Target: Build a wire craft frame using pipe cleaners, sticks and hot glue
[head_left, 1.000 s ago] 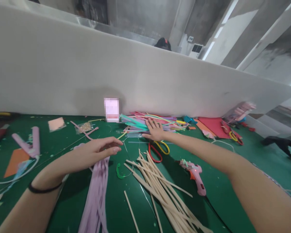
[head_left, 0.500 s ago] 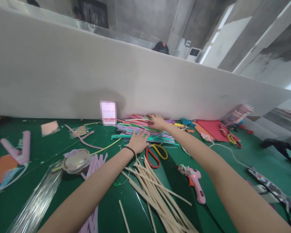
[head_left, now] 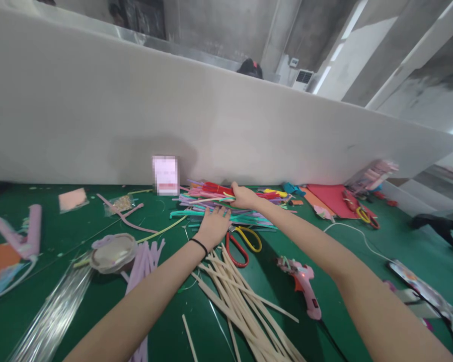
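Note:
A mixed pile of pipe cleaners [head_left: 196, 213] lies against the white partition, in teal, purple, pink and other colours. My left hand [head_left: 214, 226] rests on the near side of it with fingers stretched out. At the back of the pile, my right hand [head_left: 245, 196] has its fingers closed round red pipe cleaners [head_left: 216, 188]; the fingertips are partly hidden. Just in front of the pile are scissors with one red and one yellow handle [head_left: 237, 254]. Beige stems [head_left: 245, 306] spread over the table below my hands.
A pink glue gun [head_left: 305, 289] with its cord lies to the right, near a power strip [head_left: 419, 286]. On the left are lilac pipe cleaners [head_left: 147, 261], a round tub [head_left: 113, 254], clear wrap [head_left: 53, 311] and a pink hair-iron-like tool [head_left: 32, 231]. Red sheets [head_left: 326, 201] lie at the back right.
My right hand has closed on red pipe cleaners, which now show more on top of the pile. The left hand stays on the pile, slightly lower in view.

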{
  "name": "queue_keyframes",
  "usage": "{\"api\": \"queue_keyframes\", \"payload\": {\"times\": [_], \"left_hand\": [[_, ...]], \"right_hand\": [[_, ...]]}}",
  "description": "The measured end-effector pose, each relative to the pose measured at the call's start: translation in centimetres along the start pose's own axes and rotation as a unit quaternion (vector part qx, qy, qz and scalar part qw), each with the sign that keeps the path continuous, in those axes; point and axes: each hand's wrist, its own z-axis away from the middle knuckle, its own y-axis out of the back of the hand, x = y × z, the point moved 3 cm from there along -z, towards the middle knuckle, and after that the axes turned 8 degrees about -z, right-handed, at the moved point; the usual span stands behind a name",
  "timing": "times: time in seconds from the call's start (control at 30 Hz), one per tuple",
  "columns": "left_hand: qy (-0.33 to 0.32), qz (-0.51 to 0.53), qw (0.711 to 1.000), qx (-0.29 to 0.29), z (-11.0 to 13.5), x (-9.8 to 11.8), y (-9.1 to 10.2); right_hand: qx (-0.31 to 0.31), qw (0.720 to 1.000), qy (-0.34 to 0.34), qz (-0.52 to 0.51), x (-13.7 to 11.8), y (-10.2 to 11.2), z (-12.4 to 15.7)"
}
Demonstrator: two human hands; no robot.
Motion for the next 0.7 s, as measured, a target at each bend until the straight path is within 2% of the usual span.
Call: {"api": "queue_keyframes", "payload": {"times": [0.1, 0.2, 0.33, 0.57, 0.7], "left_hand": [[0.002, 0.004, 1.000, 0.000, 0.5, 0.4, 0.2], [-0.005, 0.016, 1.000, -0.020, 1.1, 0.6, 0.1], [-0.029, 0.034, 0.997, -0.057, 1.5, 0.3, 0.2], [-0.059, 0.052, 0.993, -0.093, 3.1, -0.6, 1.1], [-0.073, 0.064, 0.990, -0.104, 4.9, -0.5, 1.0]], "right_hand": [[0.046, 0.999, 0.012, 0.006, -1.6, -0.2, 2.6], [0.096, 0.994, 0.059, 0.009, -3.3, -1.0, 5.9], [0.108, 0.990, 0.092, -0.019, -4.2, -2.4, 8.8], [0.061, 0.995, 0.058, -0.054, -3.5, -3.3, 8.6], [0.062, 0.996, 0.046, -0.045, -3.2, -3.6, 7.8]]}}
